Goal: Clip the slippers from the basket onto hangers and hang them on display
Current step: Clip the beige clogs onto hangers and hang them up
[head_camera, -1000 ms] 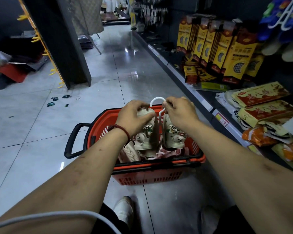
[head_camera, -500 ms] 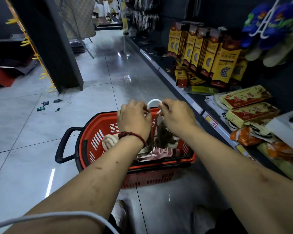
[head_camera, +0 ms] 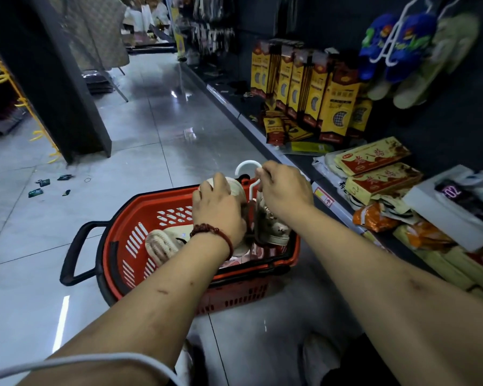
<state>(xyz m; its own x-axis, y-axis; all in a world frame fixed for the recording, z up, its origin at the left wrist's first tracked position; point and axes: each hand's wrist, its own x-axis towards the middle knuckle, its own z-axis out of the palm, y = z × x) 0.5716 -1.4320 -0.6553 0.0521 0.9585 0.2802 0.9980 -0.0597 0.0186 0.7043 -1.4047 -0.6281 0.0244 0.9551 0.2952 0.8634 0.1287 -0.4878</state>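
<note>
— Where is the pair right now?

— Centre of the frame, over the red basket (head_camera: 162, 192). Our left hand (head_camera: 218, 210) grips the top of one beige slipper (head_camera: 237, 186). Our right hand (head_camera: 285, 193) pinches the stem of the white hanger (head_camera: 247, 165) just beside it, and the second slipper (head_camera: 273, 229) dangles under that hand. Our hands are close together; we cannot tell whether they touch.

— What could go wrong from here?

— We judge the clip may not have bitten on the beige slipper. If we let go too soon, it could drop into the basket. Lifting the pair toward the blue slippers (head_camera: 399, 43) hanging at upper right, we could also swing it into the yellow boxes (head_camera: 335, 107) and tip them over.

— Any writing we can read?

— Little. The flat packets (head_camera: 371, 156) at right carry red Chinese characters, too blurred for us. A dark box (head_camera: 455, 190) near the right edge shows digits that look like "02". The shelf-edge tag (head_camera: 324, 197) is illegible.
</note>
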